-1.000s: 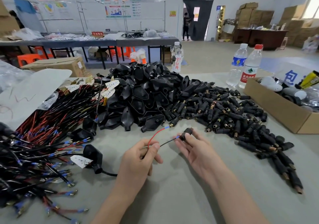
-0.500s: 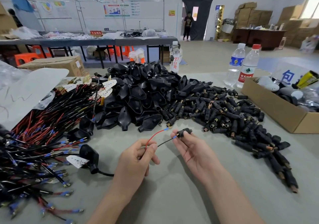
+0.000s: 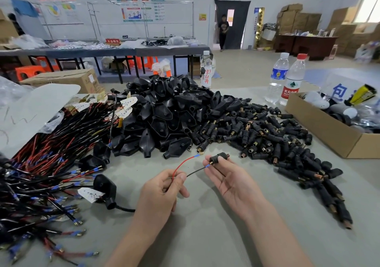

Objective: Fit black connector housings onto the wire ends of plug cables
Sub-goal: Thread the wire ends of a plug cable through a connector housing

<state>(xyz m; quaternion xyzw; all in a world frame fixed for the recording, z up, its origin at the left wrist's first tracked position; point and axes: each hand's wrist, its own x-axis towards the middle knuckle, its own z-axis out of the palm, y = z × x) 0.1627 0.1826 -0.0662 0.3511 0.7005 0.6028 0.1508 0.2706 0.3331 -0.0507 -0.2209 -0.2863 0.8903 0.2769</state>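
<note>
barely shifted in a second: over open table (image 3: 205, 238), my left hand (image 3: 162, 192) keeps its grip pinched on the plug cable (image 3: 104, 184). my right hand (image 3: 232, 181) pinches a connector housing (image 3: 218, 158) just right of the black wire end (image 3: 207, 166), axes nearly in line. the red wire end (image 3: 196, 156) hangs free, with the spare housing pile (image 3: 267, 135) and cardboard box (image 3: 320, 127) beyond.

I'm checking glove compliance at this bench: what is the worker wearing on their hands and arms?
Nothing that shows. The left hand and the right hand are bare: no gloves, finger cots or rings. The left forearm and right forearm are bare too, down to the picture's bottom edge: no sleeve, cuff, watch or wrist strap in view.
</note>
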